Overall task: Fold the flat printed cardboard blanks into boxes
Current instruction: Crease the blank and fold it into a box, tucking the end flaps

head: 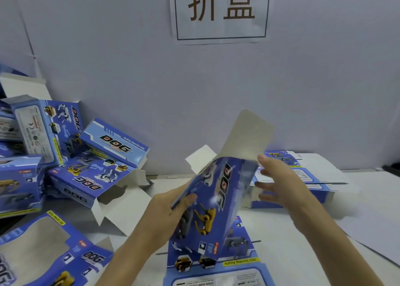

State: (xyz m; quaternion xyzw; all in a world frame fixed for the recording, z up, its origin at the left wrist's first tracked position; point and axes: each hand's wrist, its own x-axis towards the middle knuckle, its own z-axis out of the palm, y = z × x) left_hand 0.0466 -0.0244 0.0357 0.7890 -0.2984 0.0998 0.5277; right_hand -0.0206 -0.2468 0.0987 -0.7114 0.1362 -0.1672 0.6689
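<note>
A blue printed DOG box (213, 201) is held tilted above the table in the middle, partly formed, with its grey top flap (249, 134) and a small white side flap standing up. My left hand (171, 207) grips its left edge, thumb on the printed face. My right hand (279, 181) is at the box's right side with fingers spread and straight, blurred by motion. A flat blank (216, 270) lies on the table right under the box.
Several folded blue boxes (65, 155) are piled at the left against the wall. A stack of flat blanks (307, 177) lies at the back right. Another windowed box (43, 253) lies at the near left. A paper sign hangs on the wall.
</note>
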